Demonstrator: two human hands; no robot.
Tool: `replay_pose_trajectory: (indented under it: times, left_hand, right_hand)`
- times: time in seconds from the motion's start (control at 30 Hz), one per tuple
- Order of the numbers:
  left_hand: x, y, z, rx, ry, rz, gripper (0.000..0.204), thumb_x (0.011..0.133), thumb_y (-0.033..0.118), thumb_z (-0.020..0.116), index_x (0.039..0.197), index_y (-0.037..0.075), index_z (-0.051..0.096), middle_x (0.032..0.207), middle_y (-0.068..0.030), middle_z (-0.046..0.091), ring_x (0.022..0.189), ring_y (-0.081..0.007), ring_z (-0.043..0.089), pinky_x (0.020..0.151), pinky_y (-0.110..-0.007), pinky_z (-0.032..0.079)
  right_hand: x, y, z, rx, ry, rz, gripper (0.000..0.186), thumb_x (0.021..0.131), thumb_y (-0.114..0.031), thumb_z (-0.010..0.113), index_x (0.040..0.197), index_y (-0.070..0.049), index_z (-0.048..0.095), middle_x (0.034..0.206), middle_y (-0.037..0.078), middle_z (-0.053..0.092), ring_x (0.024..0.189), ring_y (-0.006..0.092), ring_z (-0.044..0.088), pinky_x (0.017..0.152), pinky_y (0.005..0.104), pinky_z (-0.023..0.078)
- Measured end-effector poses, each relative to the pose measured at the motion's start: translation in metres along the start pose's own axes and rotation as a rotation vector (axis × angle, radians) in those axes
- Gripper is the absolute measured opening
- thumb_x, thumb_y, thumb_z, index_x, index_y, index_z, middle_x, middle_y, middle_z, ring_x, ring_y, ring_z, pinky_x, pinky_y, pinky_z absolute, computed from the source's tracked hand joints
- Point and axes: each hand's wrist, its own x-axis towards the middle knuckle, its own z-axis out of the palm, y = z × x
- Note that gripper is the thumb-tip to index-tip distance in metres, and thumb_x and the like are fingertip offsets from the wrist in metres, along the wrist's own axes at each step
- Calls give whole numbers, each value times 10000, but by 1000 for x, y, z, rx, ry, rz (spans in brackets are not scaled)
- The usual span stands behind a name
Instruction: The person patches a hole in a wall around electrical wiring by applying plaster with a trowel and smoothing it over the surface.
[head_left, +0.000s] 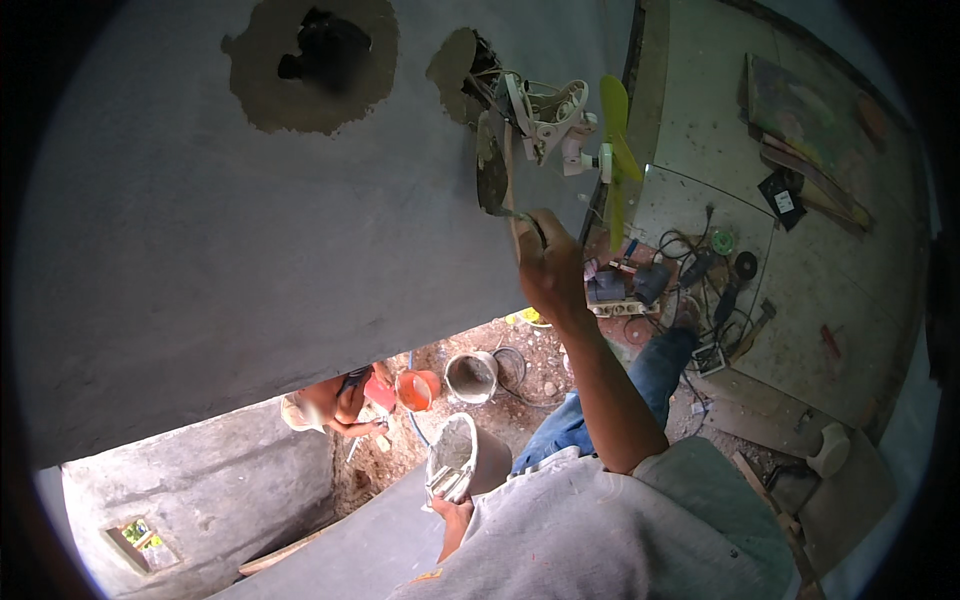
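Note:
My right hand [550, 262] is closed round the handle of a trowel [491, 172]. The narrow, mortar-smeared blade points up along the grey wall [250, 230], just below a ragged hole with wires and a patch of damp mortar [455, 70]. Beside the blade, a white wall fan [550, 118] with yellow-green blades hangs at that hole. Lower down, my left hand [457, 513] grips the rim of a pale bucket [480, 455]. Light grey mortar and some pale strips show inside it. The left fingertips are partly hidden.
A second mortar-ringed hole [325, 50] is at upper left. Below are another person [345, 400], an orange bucket [417, 390] and a grey bucket [471, 378]. Power tools, cables [690, 245] and a hammer [755, 330] lie on the right. Boards [815, 120] lie beyond.

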Motion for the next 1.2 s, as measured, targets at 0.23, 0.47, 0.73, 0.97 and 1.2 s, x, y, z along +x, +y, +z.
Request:
replay_pose_trajectory:
  times: [0.23, 0.47, 0.73, 0.97, 1.2]
  left_hand:
    - [-51, -13, 41, -65, 106, 37, 561, 809, 216, 544, 1340, 36, 518, 1260, -174, 635, 1051, -379, 675, 810, -446, 604]
    - [-39, -16, 42, -116, 33, -13, 498, 848, 264, 515, 1312, 88, 559, 1321, -145, 612, 1149, -362, 625, 910, -525, 547]
    - [-25, -16, 17, -114, 2, -1, 538, 812, 241, 540, 1320, 64, 543, 1303, -189, 601, 1091, -385, 657, 866, -515, 592]
    - [-24, -13, 6, -108, 15, 7, 542, 810, 243, 542, 1321, 61, 541, 1301, -191, 600, 1089, -389, 656, 866, -522, 592]
    - [-25, -11, 6, -105, 19, 2, 546, 808, 245, 543, 1321, 58, 540, 1298, -193, 599, 1086, -394, 656, 866, -529, 591]
  right_hand:
    - [6, -23, -24, 52, 108, -61, 199, 923, -214, 627, 984, -30, 669, 774, 153, 661, 695, 291, 641, 636, 400, 488]
    - [82, -48, 11, 526, 192, -119, 162, 885, -172, 722, 907, -12, 707, 690, 25, 638, 474, 68, 528, 423, 216, 405]
    - [108, -59, 34, 409, 275, -211, 147, 871, -120, 710, 913, 17, 742, 679, 60, 664, 476, 105, 591, 415, 237, 441]
    - [122, -45, 42, 255, 379, -357, 135, 760, -122, 736, 796, 6, 708, 710, 182, 678, 668, 373, 663, 636, 419, 512]
    - [126, -44, 41, 76, 475, -552, 119, 732, -85, 722, 764, 17, 670, 689, 210, 643, 665, 423, 634, 620, 454, 493]
